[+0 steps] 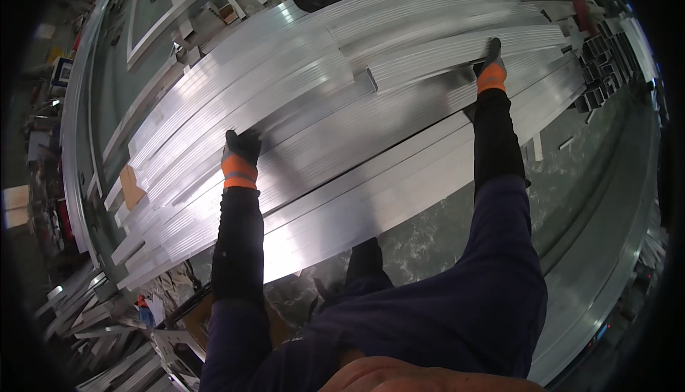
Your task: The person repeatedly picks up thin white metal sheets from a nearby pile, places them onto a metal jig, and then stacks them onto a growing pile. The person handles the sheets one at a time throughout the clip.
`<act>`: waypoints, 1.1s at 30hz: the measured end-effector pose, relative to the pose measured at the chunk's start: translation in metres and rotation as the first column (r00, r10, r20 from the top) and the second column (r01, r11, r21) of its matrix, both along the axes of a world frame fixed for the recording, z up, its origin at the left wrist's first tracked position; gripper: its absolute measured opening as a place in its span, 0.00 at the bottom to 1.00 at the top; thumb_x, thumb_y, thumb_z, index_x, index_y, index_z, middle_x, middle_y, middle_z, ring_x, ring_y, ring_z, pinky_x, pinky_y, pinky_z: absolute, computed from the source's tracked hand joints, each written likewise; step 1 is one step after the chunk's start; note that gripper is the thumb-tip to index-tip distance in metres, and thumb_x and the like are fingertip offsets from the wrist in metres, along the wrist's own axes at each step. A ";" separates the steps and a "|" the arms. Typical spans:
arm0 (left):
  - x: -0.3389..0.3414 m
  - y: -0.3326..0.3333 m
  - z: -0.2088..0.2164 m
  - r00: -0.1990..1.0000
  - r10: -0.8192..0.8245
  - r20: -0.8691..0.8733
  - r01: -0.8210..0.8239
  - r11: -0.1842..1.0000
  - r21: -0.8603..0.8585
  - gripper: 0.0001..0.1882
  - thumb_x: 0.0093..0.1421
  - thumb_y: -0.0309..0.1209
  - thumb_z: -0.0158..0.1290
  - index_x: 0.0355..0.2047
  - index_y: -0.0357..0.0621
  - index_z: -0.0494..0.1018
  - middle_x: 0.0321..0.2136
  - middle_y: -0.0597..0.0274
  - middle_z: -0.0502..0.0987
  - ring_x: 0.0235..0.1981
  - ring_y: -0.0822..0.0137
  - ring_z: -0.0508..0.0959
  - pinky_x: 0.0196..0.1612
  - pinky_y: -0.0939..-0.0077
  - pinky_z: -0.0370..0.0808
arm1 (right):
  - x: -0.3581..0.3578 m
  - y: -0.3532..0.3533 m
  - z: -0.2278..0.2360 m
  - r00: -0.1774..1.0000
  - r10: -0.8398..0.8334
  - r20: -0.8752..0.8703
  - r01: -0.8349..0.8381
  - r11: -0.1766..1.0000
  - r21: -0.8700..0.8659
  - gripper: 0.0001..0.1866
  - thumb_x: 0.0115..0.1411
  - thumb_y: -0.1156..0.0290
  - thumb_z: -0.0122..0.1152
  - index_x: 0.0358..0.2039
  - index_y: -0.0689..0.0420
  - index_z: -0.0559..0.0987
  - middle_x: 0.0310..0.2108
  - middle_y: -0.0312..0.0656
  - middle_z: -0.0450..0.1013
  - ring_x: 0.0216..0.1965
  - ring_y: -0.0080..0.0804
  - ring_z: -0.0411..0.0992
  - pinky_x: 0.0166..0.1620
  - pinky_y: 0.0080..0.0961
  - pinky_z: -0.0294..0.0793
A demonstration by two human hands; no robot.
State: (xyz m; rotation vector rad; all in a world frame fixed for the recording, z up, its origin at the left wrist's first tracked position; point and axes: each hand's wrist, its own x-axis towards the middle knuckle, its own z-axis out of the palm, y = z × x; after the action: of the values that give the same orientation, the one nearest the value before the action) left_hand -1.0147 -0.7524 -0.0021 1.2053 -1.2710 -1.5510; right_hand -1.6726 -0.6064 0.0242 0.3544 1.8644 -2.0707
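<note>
Reaching over a stack of long aluminium profiles (342, 142), both gloved hands rest on its top layer. The profiles' long axis runs from lower left to upper right, ends pointing toward the square tube offcuts (606, 71). The left hand (241, 151) lies palm down near the stack's middle, fingers curled over a profile; whether it grips cannot be told. The right hand (491, 63) presses flat farther toward the offcuts, fingers extended, holding nothing visibly
</note>
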 end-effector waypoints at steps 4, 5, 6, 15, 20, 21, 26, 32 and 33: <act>-0.013 0.016 0.020 0.944 0.072 0.323 -0.029 0.990 -0.136 0.15 0.70 0.40 0.46 0.38 0.40 0.73 0.35 0.54 0.82 0.35 0.64 0.79 0.38 0.68 0.75 | -0.005 -0.040 -0.009 0.996 0.082 0.038 -0.083 0.996 0.024 0.26 0.58 0.43 0.66 0.41 0.55 0.81 0.31 0.43 0.77 0.32 0.42 0.76 0.34 0.40 0.78; -0.021 0.021 0.034 0.986 0.115 0.124 -0.117 0.993 0.010 0.11 0.69 0.36 0.50 0.39 0.40 0.73 0.33 0.56 0.82 0.33 0.65 0.79 0.35 0.68 0.74 | -0.005 -0.046 -0.010 0.925 0.334 -0.181 -0.246 0.890 0.385 0.24 0.61 0.48 0.59 0.44 0.56 0.81 0.36 0.47 0.76 0.36 0.46 0.76 0.38 0.42 0.77; -0.022 0.021 0.032 0.978 0.205 -0.045 -0.195 0.966 0.173 0.11 0.68 0.35 0.52 0.42 0.40 0.74 0.32 0.58 0.82 0.32 0.65 0.79 0.34 0.69 0.74 | -0.010 -0.052 -0.014 0.741 0.611 -0.279 -0.265 0.648 0.714 0.22 0.64 0.52 0.53 0.46 0.57 0.80 0.41 0.52 0.76 0.41 0.49 0.75 0.43 0.43 0.76; 0.003 0.007 0.008 0.946 0.237 0.223 -0.231 0.971 -0.053 0.21 0.65 0.45 0.57 0.43 0.35 0.75 0.29 0.56 0.79 0.30 0.61 0.78 0.35 0.65 0.75 | 0.021 -0.074 -0.078 0.380 0.873 -0.306 -0.135 0.380 0.915 0.24 0.67 0.50 0.51 0.51 0.58 0.74 0.41 0.59 0.77 0.46 0.57 0.75 0.47 0.46 0.72; -0.006 -0.006 0.010 0.870 0.490 0.057 -0.481 0.814 0.325 0.27 0.63 0.54 0.56 0.35 0.38 0.75 0.25 0.58 0.76 0.25 0.61 0.77 0.32 0.70 0.76 | 0.097 -0.091 -0.054 0.888 0.424 -0.177 -0.361 0.882 0.302 0.54 0.52 0.47 0.73 0.70 0.58 0.54 0.58 0.56 0.71 0.55 0.47 0.73 0.55 0.34 0.70; -0.001 -0.006 0.002 0.864 0.504 0.021 -0.482 0.812 0.329 0.26 0.63 0.54 0.57 0.35 0.38 0.75 0.25 0.58 0.76 0.26 0.61 0.78 0.32 0.71 0.76 | 0.099 -0.090 -0.051 0.888 0.438 -0.142 -0.375 0.867 0.328 0.54 0.52 0.47 0.72 0.70 0.58 0.54 0.59 0.57 0.70 0.57 0.46 0.72 0.56 0.34 0.70; -0.023 -0.019 0.001 0.968 0.245 0.055 -0.251 0.944 0.213 0.27 0.66 0.52 0.53 0.45 0.36 0.73 0.32 0.52 0.80 0.33 0.60 0.80 0.41 0.70 0.79 | 0.067 -0.076 -0.098 0.669 0.432 -0.605 -0.034 0.831 0.555 0.57 0.52 0.52 0.75 0.73 0.56 0.50 0.43 0.47 0.72 0.37 0.32 0.69 0.39 0.27 0.68; 0.020 -0.037 -0.056 0.985 0.169 -0.021 -0.142 0.883 0.448 0.32 0.71 0.54 0.42 0.53 0.33 0.70 0.38 0.50 0.81 0.39 0.54 0.80 0.45 0.62 0.79 | 0.115 -0.096 -0.050 0.930 0.296 -0.218 -0.300 0.954 0.014 0.48 0.55 0.55 0.70 0.72 0.49 0.55 0.65 0.60 0.61 0.65 0.49 0.64 0.68 0.27 0.58; 0.005 -0.040 -0.045 0.995 0.097 0.001 -0.088 0.896 0.436 0.32 0.71 0.54 0.42 0.54 0.33 0.69 0.40 0.49 0.80 0.39 0.54 0.80 0.45 0.61 0.79 | 0.104 -0.089 -0.065 0.894 0.313 -0.321 -0.314 0.948 0.049 0.48 0.56 0.54 0.69 0.72 0.50 0.56 0.65 0.61 0.61 0.64 0.50 0.64 0.68 0.28 0.58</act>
State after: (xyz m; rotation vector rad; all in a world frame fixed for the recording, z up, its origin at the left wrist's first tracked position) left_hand -1.0101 -0.7926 -0.0472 1.4973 -0.8570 -1.8300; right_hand -1.5686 -0.6949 -0.0409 -0.2963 1.9387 -1.9961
